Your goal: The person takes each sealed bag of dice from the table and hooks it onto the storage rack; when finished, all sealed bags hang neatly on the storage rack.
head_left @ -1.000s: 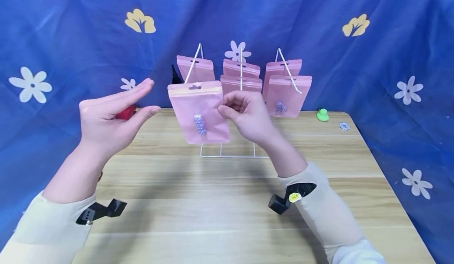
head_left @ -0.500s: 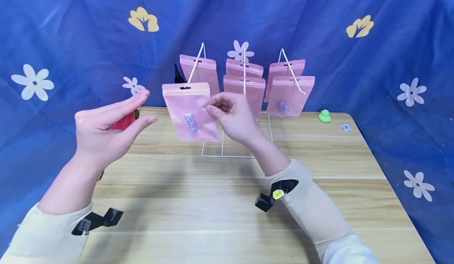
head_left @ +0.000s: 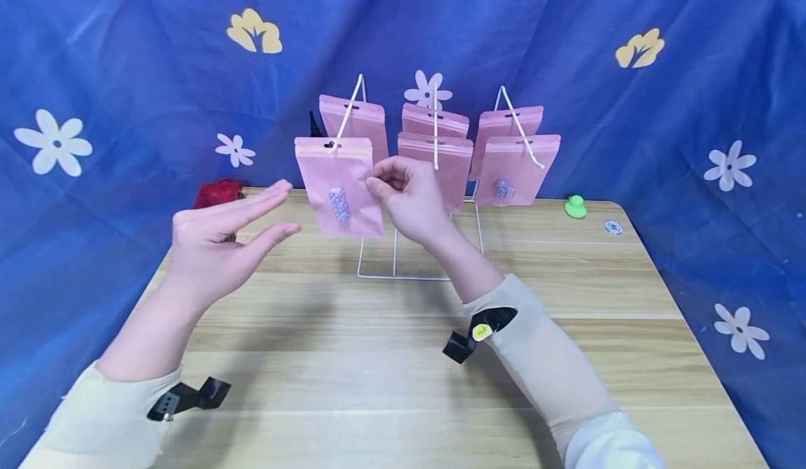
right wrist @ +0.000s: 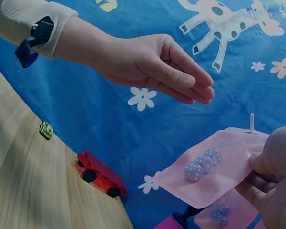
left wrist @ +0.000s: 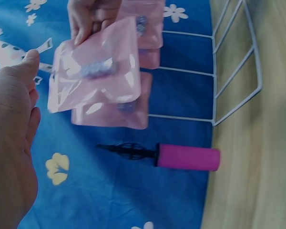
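Note:
Between thumb and fingers, my right hand [head_left: 412, 196] pinches the right edge of a pink zip bag [head_left: 355, 175] with several dice [right wrist: 202, 165] showing inside. The tip of the left hook on a white wire rack [head_left: 403, 278] pokes through the bag's hang hole; in the right wrist view the hook's end [right wrist: 251, 123] sticks out past the bag's top. My left hand [head_left: 217, 245] is held in the air left of the bag, its fingers straight and thumb apart, touching nothing.
More pink bags [head_left: 516, 168] hang on the rack's hooks. A red toy car [right wrist: 105, 174], a small green toy [right wrist: 46, 130] and a magenta hand pump [left wrist: 188, 157] are on the left side. A green duck [head_left: 575, 207] and a poker chip [head_left: 613, 227] lie at the back right.
My right hand has moved the bag left, then up, bringing its hole onto the left hook's tip. My left hand has shifted right and lower, uncovering the red car.

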### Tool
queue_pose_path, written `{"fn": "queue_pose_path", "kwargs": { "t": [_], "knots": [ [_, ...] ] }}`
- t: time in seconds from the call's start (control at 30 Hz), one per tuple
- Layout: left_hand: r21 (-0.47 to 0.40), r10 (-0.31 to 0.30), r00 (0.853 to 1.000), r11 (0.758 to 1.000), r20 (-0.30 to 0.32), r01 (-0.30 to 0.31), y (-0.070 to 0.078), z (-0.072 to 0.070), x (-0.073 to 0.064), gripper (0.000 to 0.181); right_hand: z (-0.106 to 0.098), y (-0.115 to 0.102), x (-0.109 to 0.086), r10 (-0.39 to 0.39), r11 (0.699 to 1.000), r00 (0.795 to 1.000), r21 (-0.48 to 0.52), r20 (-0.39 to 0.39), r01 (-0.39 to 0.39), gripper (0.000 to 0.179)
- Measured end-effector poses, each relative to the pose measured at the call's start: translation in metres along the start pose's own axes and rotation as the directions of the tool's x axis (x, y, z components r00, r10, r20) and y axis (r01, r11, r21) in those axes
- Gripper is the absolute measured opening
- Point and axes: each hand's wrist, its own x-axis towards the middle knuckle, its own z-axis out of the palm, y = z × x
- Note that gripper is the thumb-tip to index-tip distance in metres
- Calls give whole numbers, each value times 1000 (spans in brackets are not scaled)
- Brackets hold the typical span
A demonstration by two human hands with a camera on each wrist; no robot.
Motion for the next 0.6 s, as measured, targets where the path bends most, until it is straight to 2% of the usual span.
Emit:
{"fn": "queue_pose_path", "kwargs": {
  "t": [0.23,0.43,0.6],
  "knots": [
    [30,3,990,1000,141,-7,-15,11,-17,65,1,10,10,-1,1000,999,23,-37,2,5],
    [8,-5,985,1000,171,4,-27,21,-29,46,0,20,19,3,999,998,36,-62,-1,5],
    [2,-14,982,1000,186,14,-30,28,-35,58,1,25,24,26,999,996,49,-89,-21,6]
  ]
}}
